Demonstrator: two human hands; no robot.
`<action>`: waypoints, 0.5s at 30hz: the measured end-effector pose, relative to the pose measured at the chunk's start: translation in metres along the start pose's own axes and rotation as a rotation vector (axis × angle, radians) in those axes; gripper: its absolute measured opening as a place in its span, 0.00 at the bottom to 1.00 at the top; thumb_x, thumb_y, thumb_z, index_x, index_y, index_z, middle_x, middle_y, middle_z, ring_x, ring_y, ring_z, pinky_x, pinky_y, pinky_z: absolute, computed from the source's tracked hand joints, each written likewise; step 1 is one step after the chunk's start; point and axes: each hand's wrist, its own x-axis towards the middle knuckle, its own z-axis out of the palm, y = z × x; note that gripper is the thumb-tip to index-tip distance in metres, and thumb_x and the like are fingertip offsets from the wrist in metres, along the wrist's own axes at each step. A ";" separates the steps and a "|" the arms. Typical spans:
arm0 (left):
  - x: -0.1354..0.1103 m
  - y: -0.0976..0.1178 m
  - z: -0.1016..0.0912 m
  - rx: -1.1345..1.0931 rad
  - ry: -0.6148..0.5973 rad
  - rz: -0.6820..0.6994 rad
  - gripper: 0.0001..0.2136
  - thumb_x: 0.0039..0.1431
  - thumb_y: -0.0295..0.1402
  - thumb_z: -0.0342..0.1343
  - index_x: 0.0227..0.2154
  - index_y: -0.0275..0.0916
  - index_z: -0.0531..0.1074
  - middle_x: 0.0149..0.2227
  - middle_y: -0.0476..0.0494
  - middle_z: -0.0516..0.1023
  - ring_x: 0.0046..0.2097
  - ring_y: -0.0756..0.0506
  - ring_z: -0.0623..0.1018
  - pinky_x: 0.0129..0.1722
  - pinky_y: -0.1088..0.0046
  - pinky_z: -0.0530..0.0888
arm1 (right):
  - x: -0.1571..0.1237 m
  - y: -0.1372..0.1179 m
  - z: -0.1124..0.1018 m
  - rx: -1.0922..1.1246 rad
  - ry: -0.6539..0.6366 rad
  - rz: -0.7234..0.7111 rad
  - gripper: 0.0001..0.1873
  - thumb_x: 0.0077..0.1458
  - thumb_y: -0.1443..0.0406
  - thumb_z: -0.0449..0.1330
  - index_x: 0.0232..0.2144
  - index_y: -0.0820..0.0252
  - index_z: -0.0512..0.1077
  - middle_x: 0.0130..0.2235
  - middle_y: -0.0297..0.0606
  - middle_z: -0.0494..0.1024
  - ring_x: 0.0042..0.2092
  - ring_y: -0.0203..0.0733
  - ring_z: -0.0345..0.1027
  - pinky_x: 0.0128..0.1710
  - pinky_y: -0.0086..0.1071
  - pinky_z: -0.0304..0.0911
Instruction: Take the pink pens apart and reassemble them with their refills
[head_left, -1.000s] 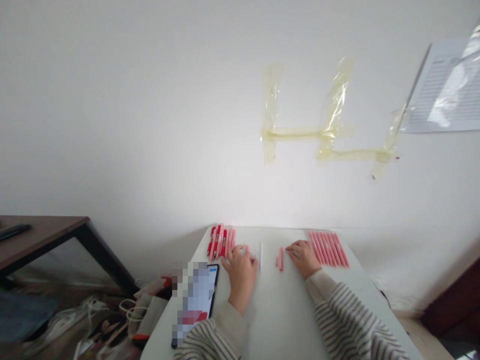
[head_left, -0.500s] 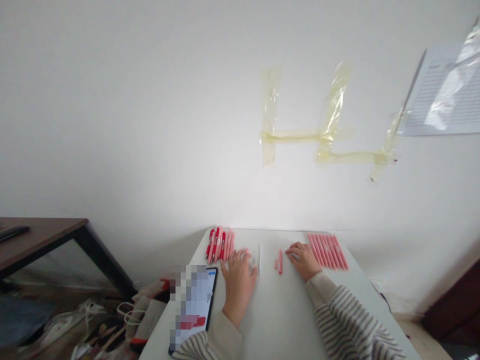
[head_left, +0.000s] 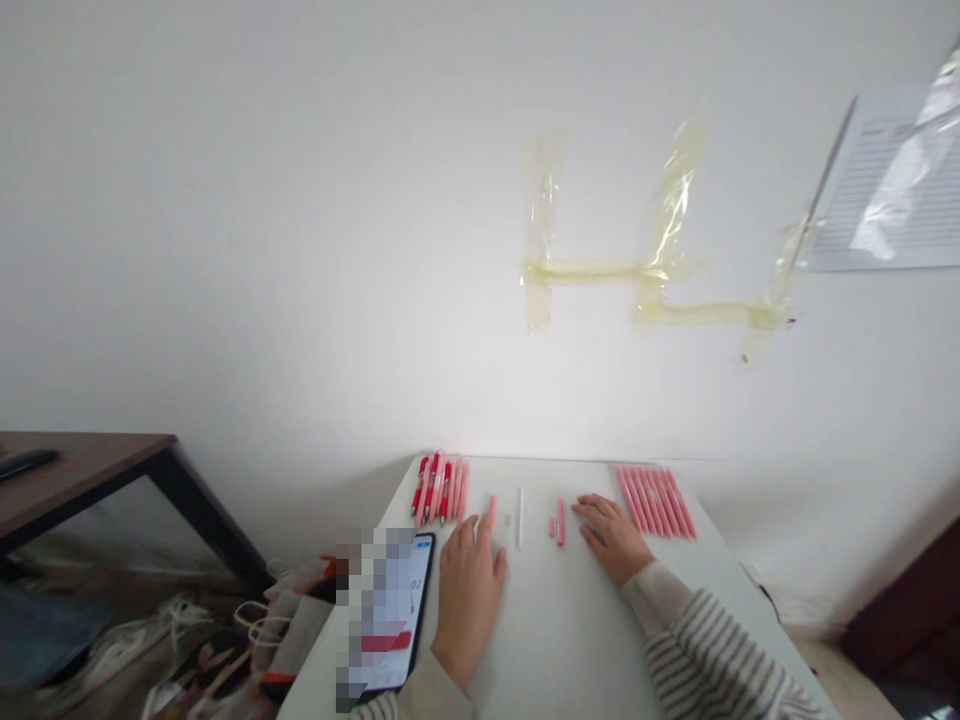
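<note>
My left hand [head_left: 472, 580] rests palm down on the white table [head_left: 555, 640], fingers stretched out, its fingertips by a pink pen part [head_left: 493, 508]. Just right of that hand is a white pen refill [head_left: 520, 518], lying lengthwise. On the table's right side my right hand [head_left: 613, 537] lies flat with fingers extended and nothing in it. Between the refill and my right hand lie a pink pen barrel [head_left: 560, 522] and a small pink piece [head_left: 552, 527]. A faint clear piece [head_left: 504, 521] sits left of the refill, too small to name.
Several pink and red pens [head_left: 441, 490] lie together at the back left. A row of pink pens [head_left: 656, 502] lies at the back right. A phone [head_left: 421, 590] is on the left edge. A wall [head_left: 300, 250] stands behind; a dark desk [head_left: 82, 470] is at far left.
My left hand has drawn back slightly toward me, uncovering more of the pink part by its fingertips. My right hand has shifted slightly toward me, its fingers now more spread.
</note>
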 end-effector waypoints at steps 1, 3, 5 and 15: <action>0.000 -0.001 0.002 0.013 0.008 -0.003 0.24 0.60 0.31 0.52 0.60 0.40 0.64 0.53 0.39 0.74 0.56 0.40 0.71 0.55 0.59 0.71 | -0.001 0.000 0.000 -0.001 0.003 -0.001 0.21 0.61 0.63 0.52 0.54 0.57 0.74 0.58 0.45 0.73 0.62 0.51 0.62 0.63 0.50 0.58; 0.000 -0.002 0.006 0.036 0.014 -0.007 0.22 0.60 0.31 0.52 0.58 0.40 0.66 0.52 0.39 0.74 0.55 0.40 0.72 0.54 0.59 0.71 | 0.000 0.001 0.000 0.003 0.003 0.001 0.21 0.61 0.63 0.52 0.53 0.58 0.75 0.57 0.46 0.74 0.61 0.52 0.62 0.63 0.51 0.59; 0.000 -0.003 0.007 0.050 0.012 -0.014 0.21 0.61 0.31 0.52 0.57 0.39 0.67 0.51 0.39 0.75 0.54 0.40 0.72 0.54 0.59 0.71 | 0.001 0.002 -0.001 0.008 -0.004 0.002 0.21 0.61 0.63 0.52 0.53 0.58 0.75 0.57 0.46 0.74 0.62 0.52 0.62 0.63 0.52 0.59; -0.001 -0.001 0.007 0.027 -0.027 -0.059 0.15 0.61 0.33 0.51 0.50 0.38 0.73 0.52 0.38 0.74 0.55 0.39 0.72 0.54 0.58 0.70 | 0.003 -0.006 0.001 -0.128 0.047 0.054 0.22 0.61 0.62 0.53 0.57 0.54 0.71 0.65 0.40 0.65 0.65 0.53 0.55 0.63 0.51 0.58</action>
